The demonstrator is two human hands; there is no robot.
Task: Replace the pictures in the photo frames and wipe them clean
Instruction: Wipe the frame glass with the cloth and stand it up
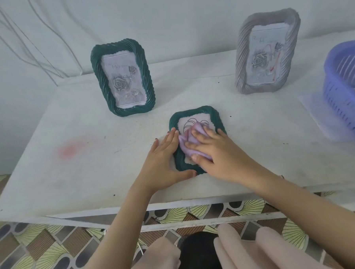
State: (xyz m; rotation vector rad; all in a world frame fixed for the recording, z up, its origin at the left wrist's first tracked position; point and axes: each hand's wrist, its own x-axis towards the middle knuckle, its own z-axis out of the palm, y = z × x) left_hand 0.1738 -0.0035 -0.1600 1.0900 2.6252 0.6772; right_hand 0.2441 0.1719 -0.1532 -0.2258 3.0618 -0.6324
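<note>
Small green frame (212,113) flat on bench (92,175), centre front. Left hand (163,155) braces its left edge, fingers straight, thumb along bottom rim. Right hand (218,150) spread, pressing lilac cloth (190,143) onto glass. Advice: keep brace firm, light even strokes, cover corners and twisted rim, don't shift picture inside.

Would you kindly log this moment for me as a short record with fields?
Flat green frame: face up on the white table
Left hand: braces its left edge
Right hand: presses purple cloth on its front
Standing green frame: upright, back left
Grey frame: upright, back right
Purple basket: far right, partly out of view
</note>
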